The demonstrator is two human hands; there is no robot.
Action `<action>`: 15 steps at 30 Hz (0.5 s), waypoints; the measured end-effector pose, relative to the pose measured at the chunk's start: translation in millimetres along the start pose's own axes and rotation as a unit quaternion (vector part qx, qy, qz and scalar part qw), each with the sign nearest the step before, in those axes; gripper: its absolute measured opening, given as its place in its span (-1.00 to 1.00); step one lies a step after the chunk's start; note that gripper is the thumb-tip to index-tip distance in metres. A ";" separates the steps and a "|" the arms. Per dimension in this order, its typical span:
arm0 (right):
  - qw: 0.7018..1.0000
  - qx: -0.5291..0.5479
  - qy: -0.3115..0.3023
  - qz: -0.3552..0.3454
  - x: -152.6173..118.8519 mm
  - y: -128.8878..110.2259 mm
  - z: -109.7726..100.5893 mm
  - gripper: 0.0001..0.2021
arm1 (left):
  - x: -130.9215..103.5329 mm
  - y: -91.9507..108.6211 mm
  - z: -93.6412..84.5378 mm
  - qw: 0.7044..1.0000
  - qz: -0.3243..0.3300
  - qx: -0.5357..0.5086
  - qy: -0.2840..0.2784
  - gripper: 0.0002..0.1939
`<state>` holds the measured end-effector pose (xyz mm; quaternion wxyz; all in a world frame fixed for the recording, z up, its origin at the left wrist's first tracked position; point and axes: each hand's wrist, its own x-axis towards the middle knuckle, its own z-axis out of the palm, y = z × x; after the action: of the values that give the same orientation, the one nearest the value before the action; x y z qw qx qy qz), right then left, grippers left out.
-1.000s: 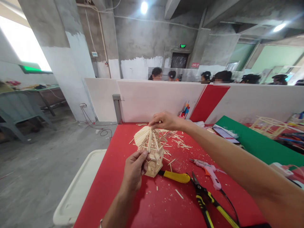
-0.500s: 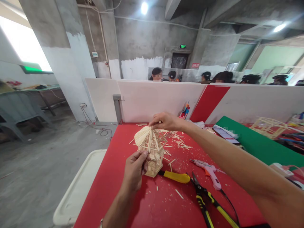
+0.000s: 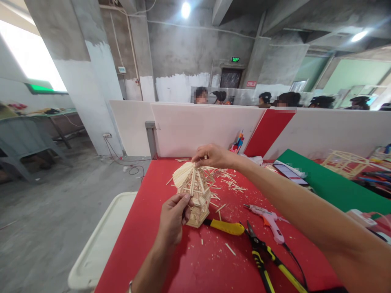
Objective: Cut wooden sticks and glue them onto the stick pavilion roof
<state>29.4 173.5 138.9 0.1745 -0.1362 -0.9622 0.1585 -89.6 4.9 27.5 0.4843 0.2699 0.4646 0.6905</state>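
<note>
A small tower-like model of pale wooden sticks (image 3: 200, 203) stands on the red tabletop (image 3: 134, 240), with a pointed frame of sticks on top. My left hand (image 3: 175, 215) is closed at the near left side of the frame, pinching the lower end of a stick (image 3: 192, 182) that slopes up to the peak. At the peak, my right hand (image 3: 206, 156) pinches the stick's upper end from above. A fan-shaped panel of sticks (image 3: 181, 174) shows behind the model.
A yellow-handled tool (image 3: 227, 228), black-and-yellow cutters (image 3: 259, 244) and a pink glue gun (image 3: 269, 218) lie to the right. Loose sticks (image 3: 233, 183) are scattered behind. Further right are a phone (image 3: 290, 173) and a green board (image 3: 324, 183). A white partition (image 3: 201, 130) edges the back.
</note>
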 end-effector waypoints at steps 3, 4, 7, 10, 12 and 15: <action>1.000 -0.002 0.003 -0.001 -0.7 0.6 0.3 -0.84 | -0.2 0.2 0.3 1.000 0.000 0.000 0.002 -0.71; 1.000 -0.003 0.004 -0.001 -0.8 0.9 0.6 -0.84 | -0.2 0.4 0.5 1.000 0.000 -0.001 0.002 -0.71; 1.000 -0.004 0.007 -0.001 -0.8 1.7 1.4 -0.84 | -0.3 0.7 0.7 1.000 0.000 -0.001 0.001 -0.71; 1.000 -0.004 0.008 -0.004 -0.5 2.2 1.8 -0.84 | -0.4 0.8 0.5 1.000 0.002 0.001 -0.001 -0.72; 1.000 -0.004 0.008 -0.005 -0.4 2.2 1.7 -0.85 | -0.5 0.8 0.5 1.000 0.002 0.002 0.000 -0.73; 1.000 -0.003 0.008 -0.005 -0.3 1.6 1.4 -0.85 | -0.8 1.0 0.7 1.000 0.002 0.003 0.001 -0.72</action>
<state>29.5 174.5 137.0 0.1825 -0.1336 -0.9619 0.1536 -89.1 4.3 28.8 0.4813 0.2719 0.4665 0.6905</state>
